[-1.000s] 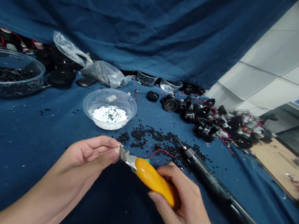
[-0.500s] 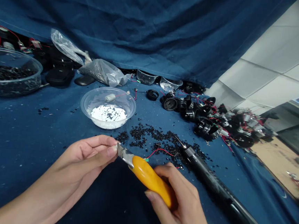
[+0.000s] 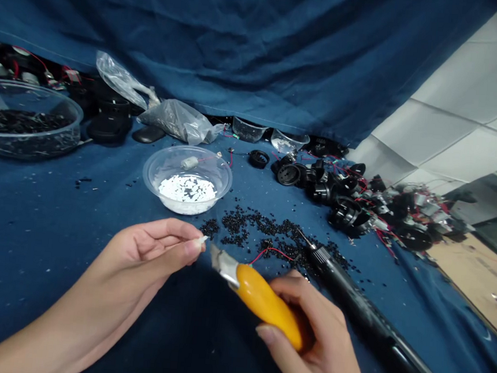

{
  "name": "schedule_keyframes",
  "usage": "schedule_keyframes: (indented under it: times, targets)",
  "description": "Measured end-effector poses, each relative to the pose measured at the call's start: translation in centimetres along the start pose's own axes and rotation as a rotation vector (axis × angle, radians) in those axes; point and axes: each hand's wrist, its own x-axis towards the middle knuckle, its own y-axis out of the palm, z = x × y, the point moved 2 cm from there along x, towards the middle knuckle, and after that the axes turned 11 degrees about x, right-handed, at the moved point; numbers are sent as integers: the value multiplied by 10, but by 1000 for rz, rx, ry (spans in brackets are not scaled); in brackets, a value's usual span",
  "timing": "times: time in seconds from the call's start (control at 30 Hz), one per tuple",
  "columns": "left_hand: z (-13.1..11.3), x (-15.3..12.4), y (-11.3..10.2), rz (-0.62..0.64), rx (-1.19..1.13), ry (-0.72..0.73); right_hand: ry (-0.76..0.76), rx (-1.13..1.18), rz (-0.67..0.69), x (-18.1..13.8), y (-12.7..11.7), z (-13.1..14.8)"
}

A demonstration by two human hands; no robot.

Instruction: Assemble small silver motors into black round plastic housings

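Note:
Between the thumb and forefinger of my left hand (image 3: 155, 259) is a tiny white piece (image 3: 203, 239), its tip poking out; most of it is hidden by the fingers. My right hand (image 3: 314, 331) is wrapped round the yellow handle of a utility knife (image 3: 268, 304). The knife's metal blade end points up and left, a short gap away from the white piece. Beyond my left hand stands a clear plastic bowl (image 3: 149, 175) with small white pieces (image 3: 187, 190) and a little motor (image 3: 189, 162) in it.
Black screws (image 3: 254, 225) lie scattered past the hands. A black electric screwdriver (image 3: 364, 304) lies diagonally at the right, near a red wire (image 3: 275, 250). Black housings and motors (image 3: 351, 201) are heaped at the back right. A larger clear tub (image 3: 73, 122) and a plastic bag (image 3: 180, 119) stand back left.
The knife's blade has drawn away to the right from my left fingertips, leaving a gap. The white piece now shows at the fingertips. The whole view has shifted slightly.

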Motion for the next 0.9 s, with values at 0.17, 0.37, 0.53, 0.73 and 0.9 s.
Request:
schedule_keyframes:
  times: [0.17,0.37,0.53,0.73,0.9]
  targets:
    - [-2,-5,4,-50,20,45,-64,-52,-12,2,2,6]
    - [-4,-4,6,-35,3,8,-94,-44,-20,8,2,7]
    - [-2,-6,5,-29,8,-8,-105,-71,-17,6,2,7]
    - [-1,-5,3,21,65,-2,-82,-114,-11,3,2,6]
    - [0,-3,2,31,75,-1,-57,-124,9,-1,3,3]
